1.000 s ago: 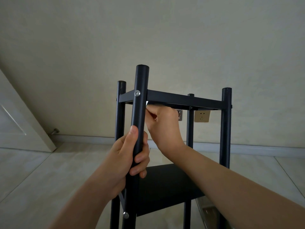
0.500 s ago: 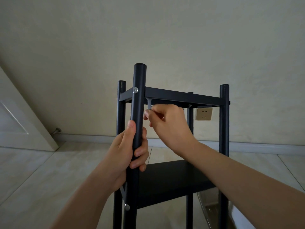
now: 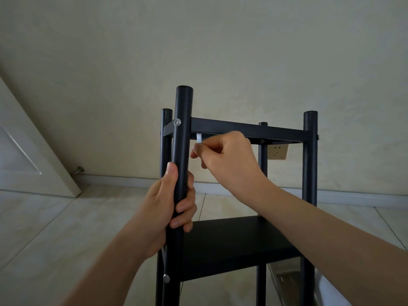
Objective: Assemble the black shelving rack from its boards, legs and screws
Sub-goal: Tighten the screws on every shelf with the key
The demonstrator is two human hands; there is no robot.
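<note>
Right now my left hand (image 3: pixel 166 208) wraps around the near front leg (image 3: pixel 180 184) of the black shelving rack (image 3: pixel 240 195), which stands upright on the tiled floor (image 3: pixel 66 228) before a pale wall (image 3: pixel 198 51). My right hand (image 3: pixel 227 160) pinches a small silver hex key (image 3: pixel 199 138), its short end pointing up under the top board (image 3: pixel 247 130) just beside that leg. A silver screw (image 3: pixel 177 122) sits in the leg at board height. The lower board (image 3: pixel 231 244) lies beneath my right forearm.

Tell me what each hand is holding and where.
Left hand grips the near front leg at mid-height; right hand pinches the lower end of a small metal key under the top board.
</note>
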